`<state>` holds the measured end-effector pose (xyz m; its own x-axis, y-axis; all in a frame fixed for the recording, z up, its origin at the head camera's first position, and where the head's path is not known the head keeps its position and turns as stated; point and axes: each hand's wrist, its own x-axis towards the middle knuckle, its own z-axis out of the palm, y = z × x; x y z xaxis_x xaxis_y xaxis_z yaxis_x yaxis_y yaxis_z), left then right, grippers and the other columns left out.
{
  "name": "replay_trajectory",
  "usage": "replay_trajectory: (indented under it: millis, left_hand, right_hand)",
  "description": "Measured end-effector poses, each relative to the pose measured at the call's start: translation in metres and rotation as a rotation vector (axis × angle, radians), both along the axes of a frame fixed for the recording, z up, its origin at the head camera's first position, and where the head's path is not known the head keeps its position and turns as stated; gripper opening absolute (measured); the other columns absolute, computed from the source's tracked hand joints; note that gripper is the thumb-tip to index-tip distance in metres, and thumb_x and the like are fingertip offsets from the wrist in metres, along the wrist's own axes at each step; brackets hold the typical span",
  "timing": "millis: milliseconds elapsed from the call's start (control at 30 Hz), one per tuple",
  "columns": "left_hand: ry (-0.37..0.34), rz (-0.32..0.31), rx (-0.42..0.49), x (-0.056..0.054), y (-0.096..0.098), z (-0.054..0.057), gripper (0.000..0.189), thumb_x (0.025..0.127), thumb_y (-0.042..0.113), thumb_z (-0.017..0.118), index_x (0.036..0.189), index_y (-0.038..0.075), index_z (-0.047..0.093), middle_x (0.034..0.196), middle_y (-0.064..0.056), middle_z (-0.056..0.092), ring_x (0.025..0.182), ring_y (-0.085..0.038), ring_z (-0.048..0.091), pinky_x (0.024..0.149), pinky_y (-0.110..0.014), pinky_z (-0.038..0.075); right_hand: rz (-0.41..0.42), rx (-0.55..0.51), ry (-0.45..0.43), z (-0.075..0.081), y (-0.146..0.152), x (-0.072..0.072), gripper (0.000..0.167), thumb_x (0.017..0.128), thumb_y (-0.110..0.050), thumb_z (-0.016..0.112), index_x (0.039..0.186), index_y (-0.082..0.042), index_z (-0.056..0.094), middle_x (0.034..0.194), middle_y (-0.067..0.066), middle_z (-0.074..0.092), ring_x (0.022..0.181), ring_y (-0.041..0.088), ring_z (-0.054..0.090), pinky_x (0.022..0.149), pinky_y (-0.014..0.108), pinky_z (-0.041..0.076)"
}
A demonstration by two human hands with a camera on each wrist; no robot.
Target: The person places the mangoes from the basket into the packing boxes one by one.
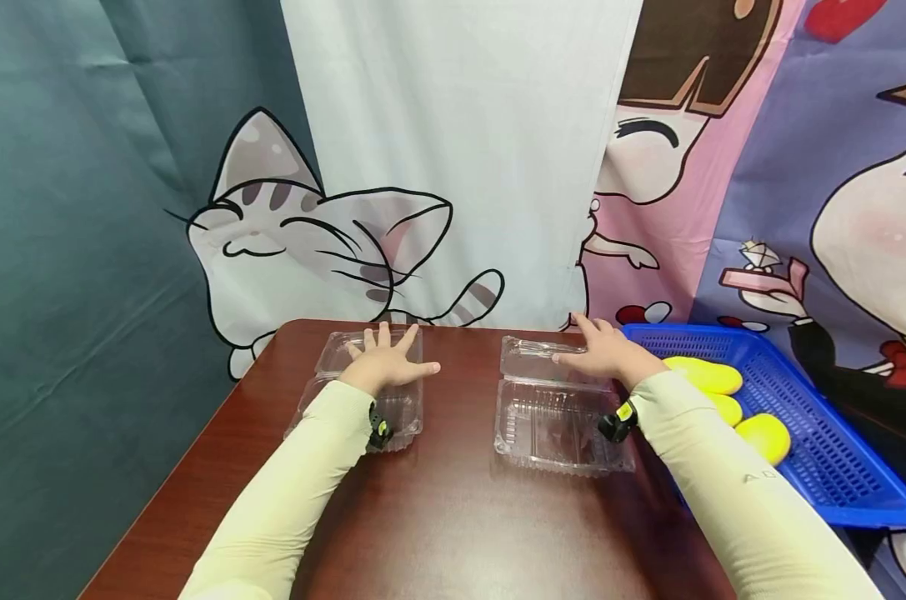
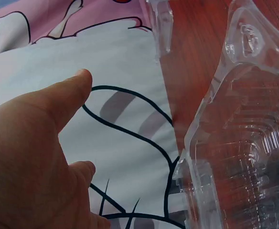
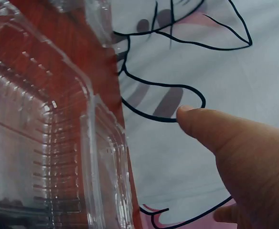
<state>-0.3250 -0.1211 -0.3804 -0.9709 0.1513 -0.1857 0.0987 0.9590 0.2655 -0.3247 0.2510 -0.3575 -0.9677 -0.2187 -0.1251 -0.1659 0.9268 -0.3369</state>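
Two clear plastic clamshell boxes lie with lids folded back on the table. My left hand (image 1: pixel 386 365), fingers spread, hovers over the left box (image 1: pixel 403 408) and holds nothing. Over the lid side of the right box (image 1: pixel 550 425) is my right hand (image 1: pixel 606 354), its fingers extended and apart from the plastic as far as I can tell. In the left wrist view the left thumb and a fingertip (image 2: pixel 84 78) show beside the box (image 2: pixel 254 143). The right wrist view has the right thumb (image 3: pixel 197 119) and the other box (image 3: pixel 58 119).
A blue plastic basket (image 1: pixel 858 417) stands at the right, holding several yellow oblong things (image 1: pixel 765 437), partly hidden by the right sleeve. The dark red-brown table (image 1: pixel 453 517) ends at a cartoon-printed curtain (image 1: pixel 468 150) behind.
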Motion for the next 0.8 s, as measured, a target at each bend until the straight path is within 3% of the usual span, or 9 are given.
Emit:
replay_trajectory:
  millis: [167,333,433,567,667,800]
  left_hand:
    - [0.068,-0.033,0.026,0.005,0.018,-0.002,0.097,0.089,0.081,0.041,0.164,0.032,0.006,0.165,-0.030,-0.004,0.150,-0.053,-0.005,0.116,-0.072,0.000]
    - [0.212,-0.071,0.187,0.031,0.065,-0.011,0.087,0.098,0.072,0.037,0.165,0.024,0.008,0.165,-0.029,0.002,0.151,-0.048,0.007,0.120,-0.060,0.012]
    - [0.233,-0.084,0.330,0.054,0.097,-0.027,0.083,0.100,0.066,0.038,0.165,0.022,0.011,0.166,-0.025,0.005,0.152,-0.045,0.012,0.117,-0.062,0.021]
    - [0.191,-0.075,0.482,0.074,0.127,-0.060,0.077,0.102,0.057,0.043,0.164,0.021,0.017,0.167,-0.021,0.007,0.152,-0.041,0.014,0.113,-0.065,0.028]
    - [0.159,-0.071,0.543,0.079,0.138,-0.083,0.073,0.103,0.052,0.045,0.164,0.019,0.020,0.168,-0.019,0.008,0.152,-0.040,0.016,0.113,-0.065,0.030]
    - [0.138,-0.069,0.572,0.077,0.141,-0.106,0.071,0.105,0.049,0.044,0.163,0.014,0.021,0.168,-0.018,0.012,0.152,-0.039,0.019,0.114,-0.062,0.031]
  right_hand:
    - [-0.055,-0.054,-0.006,-0.003,-0.004,0.005,0.102,0.095,-0.058,0.058,0.161,-0.001,0.005,0.156,0.042,0.017,0.143,0.059,0.020,0.112,0.070,0.025]
    - [-0.162,-0.201,0.135,-0.026,-0.015,0.036,0.095,0.099,-0.050,0.056,0.159,0.006,0.010,0.156,0.040,0.022,0.143,0.055,0.024,0.115,0.065,0.025]
    - [-0.217,-0.242,0.178,-0.051,-0.018,0.059,0.092,0.099,-0.047,0.058,0.158,0.008,0.014,0.156,0.039,0.022,0.144,0.055,0.024,0.116,0.065,0.022]
    - [-0.280,-0.205,0.203,-0.089,-0.010,0.083,0.092,0.097,-0.050,0.060,0.156,0.008,0.021,0.156,0.039,0.023,0.144,0.056,0.021,0.114,0.069,0.021]
    - [-0.313,-0.190,0.210,-0.110,0.001,0.094,0.093,0.096,-0.052,0.059,0.155,0.009,0.021,0.156,0.040,0.020,0.145,0.056,0.019,0.115,0.069,0.020]
    - [-0.333,-0.246,0.187,-0.128,0.010,0.103,0.094,0.099,-0.052,0.056,0.156,0.010,0.016,0.159,0.038,0.016,0.146,0.053,0.019,0.118,0.063,0.019]
